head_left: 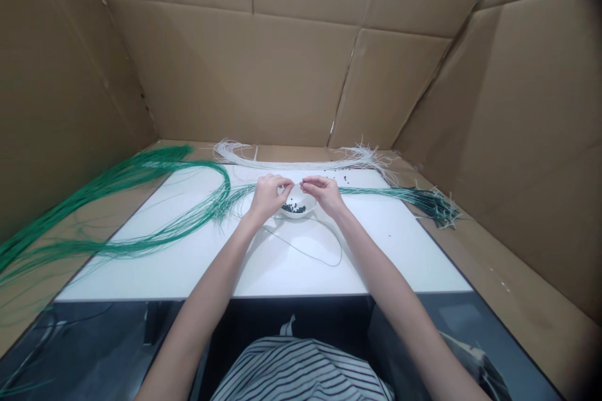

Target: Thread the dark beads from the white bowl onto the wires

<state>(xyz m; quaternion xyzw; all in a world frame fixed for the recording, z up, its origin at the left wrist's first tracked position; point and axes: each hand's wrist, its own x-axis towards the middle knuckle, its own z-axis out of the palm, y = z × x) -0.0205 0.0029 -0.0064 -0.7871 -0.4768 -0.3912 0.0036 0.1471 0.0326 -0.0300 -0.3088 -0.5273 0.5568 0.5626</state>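
Close together over a small white bowl [308, 207], both my hands are in a pinch. My left hand [271, 193] grips a thin cord between thumb and forefinger, its fine tip pointing toward the other hand. In the fingertips of my right hand [324, 190] is a small dark bead, barely visible. Several dark green beads [294, 208] lie in the bowl below. A loop of thin green cord [305, 254] trails over the white tabletop [301, 279] in front of the bowl.
Long green cords [155, 244] spread over the left side. A bundle of green cords with dark ends [430, 205] reaches right. White cords [301, 165] lie along the back, near loose beads [345, 178]. Cardboard walls [235, 69] enclose the table.
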